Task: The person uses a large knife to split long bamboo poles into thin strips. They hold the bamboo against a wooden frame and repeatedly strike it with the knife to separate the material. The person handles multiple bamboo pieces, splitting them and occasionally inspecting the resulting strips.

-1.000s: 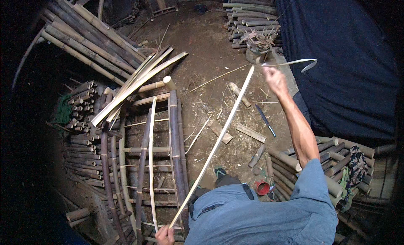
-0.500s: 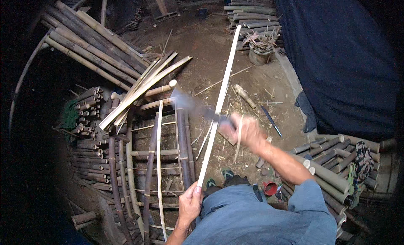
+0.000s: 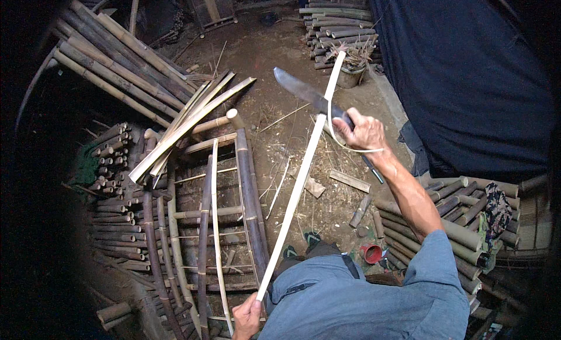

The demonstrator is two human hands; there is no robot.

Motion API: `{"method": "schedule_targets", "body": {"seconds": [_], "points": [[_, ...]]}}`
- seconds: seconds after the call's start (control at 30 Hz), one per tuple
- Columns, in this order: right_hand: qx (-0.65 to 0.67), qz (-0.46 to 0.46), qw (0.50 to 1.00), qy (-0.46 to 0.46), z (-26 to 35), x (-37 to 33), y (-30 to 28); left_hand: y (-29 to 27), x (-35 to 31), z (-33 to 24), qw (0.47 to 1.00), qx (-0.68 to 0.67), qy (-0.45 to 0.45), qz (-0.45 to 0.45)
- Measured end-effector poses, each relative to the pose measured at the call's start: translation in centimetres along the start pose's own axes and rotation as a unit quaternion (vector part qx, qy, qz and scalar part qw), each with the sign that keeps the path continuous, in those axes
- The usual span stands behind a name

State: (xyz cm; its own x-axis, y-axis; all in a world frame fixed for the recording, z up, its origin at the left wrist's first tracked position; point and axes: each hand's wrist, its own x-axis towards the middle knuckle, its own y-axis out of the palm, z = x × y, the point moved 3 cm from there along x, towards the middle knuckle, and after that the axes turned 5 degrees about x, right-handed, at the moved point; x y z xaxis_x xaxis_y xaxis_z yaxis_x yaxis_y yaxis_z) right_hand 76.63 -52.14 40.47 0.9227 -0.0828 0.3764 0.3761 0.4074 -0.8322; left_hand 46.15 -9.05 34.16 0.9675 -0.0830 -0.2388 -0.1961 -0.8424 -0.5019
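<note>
My left hand (image 3: 247, 316) is closed around the near end of a long pale bamboo strip (image 3: 292, 207), which slants up and away to the right. My right hand (image 3: 365, 132) grips the dark handle of a machete (image 3: 300, 87). Its broad blade lies across the strip near the far end, pointing up and left. A thin curled shaving (image 3: 356, 149) bends from the strip at the blade and passes over my right wrist. Part of the strip is hidden behind the blade.
To the left stands a bamboo frame (image 3: 241, 142) with split strips (image 3: 193, 127) across its far end. Bamboo poles (image 3: 125, 62) lie beyond it. A second long blade (image 3: 373, 169), a red cup (image 3: 370, 254) and offcuts are on the floor; more poles (image 3: 467, 232) are stacked right.
My right hand and the machete have moved up and right along the strip, and the shaving now curls over my wrist. My left hand sits lower and farther left.
</note>
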Motion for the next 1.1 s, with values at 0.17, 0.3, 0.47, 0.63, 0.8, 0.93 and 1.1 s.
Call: {"method": "schedule_targets", "body": {"seconds": [0.17,0.3,0.47,0.63,0.8,0.93,1.1], "points": [[-0.048,-0.010,0.998,0.028,-2.6,2.4,-0.8,-3.7,-3.3,-0.5,0.997,0.029,-0.065,0.027],[0.042,-0.149,0.968,0.200,-15.2,5.1,-3.5,-5.3,-9.8,11.6,0.990,0.132,-0.044,0.008],[0.443,-0.045,0.880,0.167,-1.8,0.4,-0.2,-3.4,-4.4,4.0,0.995,0.017,-0.093,-0.010],[0.539,-0.010,0.812,0.223,6.6,-2.3,4.9,-2.2,-1.9,2.8,0.984,-0.089,-0.106,0.113],[0.616,0.019,0.753,0.230,8.7,-2.4,6.2,-2.0,5.1,-3.0,0.939,-0.246,0.035,0.235],[0.526,0.085,0.811,0.241,10.9,-3.5,8.2,2.3,15.4,-7.3,0.911,-0.341,-0.082,0.219],[0.119,0.145,0.982,0.005,13.3,-6.4,5.4,1.2,18.0,-7.5,0.949,-0.304,-0.043,0.078]]}}
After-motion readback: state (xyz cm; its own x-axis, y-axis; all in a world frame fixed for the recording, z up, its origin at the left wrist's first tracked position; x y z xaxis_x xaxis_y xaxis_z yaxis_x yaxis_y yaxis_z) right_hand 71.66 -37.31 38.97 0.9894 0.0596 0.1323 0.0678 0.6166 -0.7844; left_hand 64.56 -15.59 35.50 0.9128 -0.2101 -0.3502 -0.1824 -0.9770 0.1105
